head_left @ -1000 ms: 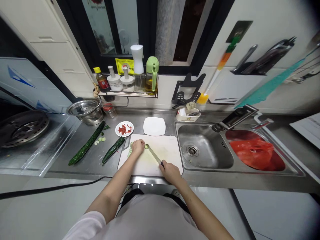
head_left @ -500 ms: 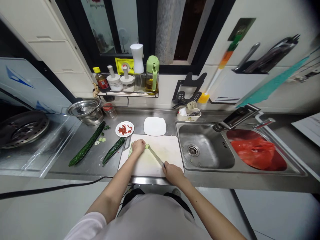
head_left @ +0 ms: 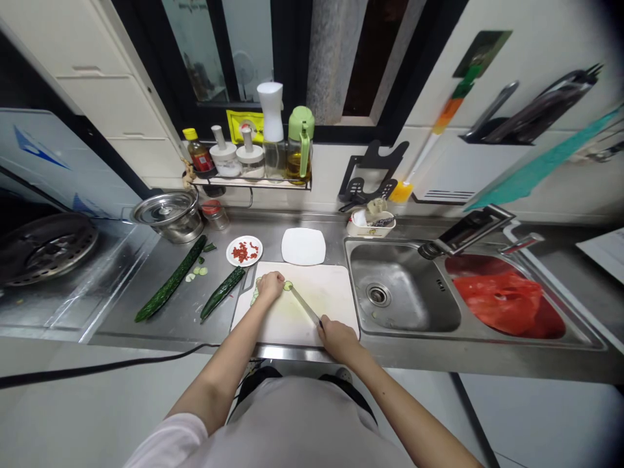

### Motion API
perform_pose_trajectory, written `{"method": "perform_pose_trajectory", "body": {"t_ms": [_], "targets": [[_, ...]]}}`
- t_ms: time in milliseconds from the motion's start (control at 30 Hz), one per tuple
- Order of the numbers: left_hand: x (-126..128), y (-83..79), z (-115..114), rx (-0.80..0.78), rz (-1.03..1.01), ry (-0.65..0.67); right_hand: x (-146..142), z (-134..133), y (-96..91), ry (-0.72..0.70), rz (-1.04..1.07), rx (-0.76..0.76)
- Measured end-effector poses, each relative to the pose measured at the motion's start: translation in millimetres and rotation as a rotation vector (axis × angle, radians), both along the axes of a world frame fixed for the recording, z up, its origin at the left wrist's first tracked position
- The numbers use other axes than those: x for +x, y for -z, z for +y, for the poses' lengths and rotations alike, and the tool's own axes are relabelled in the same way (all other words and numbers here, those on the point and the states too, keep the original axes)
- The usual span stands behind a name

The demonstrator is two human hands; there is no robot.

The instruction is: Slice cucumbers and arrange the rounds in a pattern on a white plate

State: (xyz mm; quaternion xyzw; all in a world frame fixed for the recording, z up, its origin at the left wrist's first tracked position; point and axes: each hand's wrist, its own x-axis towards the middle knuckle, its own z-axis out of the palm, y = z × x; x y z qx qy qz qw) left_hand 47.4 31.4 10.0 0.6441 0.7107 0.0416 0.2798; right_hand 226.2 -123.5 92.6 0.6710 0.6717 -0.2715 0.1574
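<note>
My right hand [head_left: 338,338] is wrapped round the handle of a kitchen knife [head_left: 306,305], whose blade lies low across the white cutting board [head_left: 316,322]. By the knife's tip is a round cucumber slice [head_left: 288,286]. My left hand [head_left: 271,286] rests on the board with its fingers curled together, just left of that slice; what is inside them is hidden. More pale green cucumber slices [head_left: 255,296] show past the hand's left side. A cut length of cucumber [head_left: 222,294] lies left of the board, and a longer cucumber [head_left: 170,281] farther left.
Behind the board stand a small plate [head_left: 251,243] of chopped red pieces and a white square dish [head_left: 303,247]. Cucumber bits [head_left: 200,270] lie between the two cucumbers. A lidded steel pot [head_left: 170,218] is at back left. To the right, the sink [head_left: 409,305] holds a red bag [head_left: 502,302] in its second basin.
The view has shifted slightly, so the surroundings sit a little differently in the picture. Both hands, the knife and the slice keep nearly the same places on the board.
</note>
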Motion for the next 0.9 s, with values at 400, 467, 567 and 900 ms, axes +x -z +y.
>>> {"method": "perform_pose_trajectory", "body": {"t_ms": [400, 467, 567, 900], "targets": [[-0.6, 2.3, 2.0, -0.016, 0.009, 0.005, -5.6, 14.6, -0.4, 0.001, 0.013, -0.011], [-0.7, 1.0, 1.9, -0.014, 0.012, 0.012, -4.9, 13.1, 0.7, 0.006, 0.015, -0.012], [0.4, -1.3, 0.9, -0.009, 0.019, 0.022, -2.2, 8.2, 3.7, 0.016, 0.026, -0.003], [14.2, -1.2, -15.6, 0.014, 0.051, 0.068, -0.8, 0.2, 6.0, 0.029, 0.028, 0.015]]}}
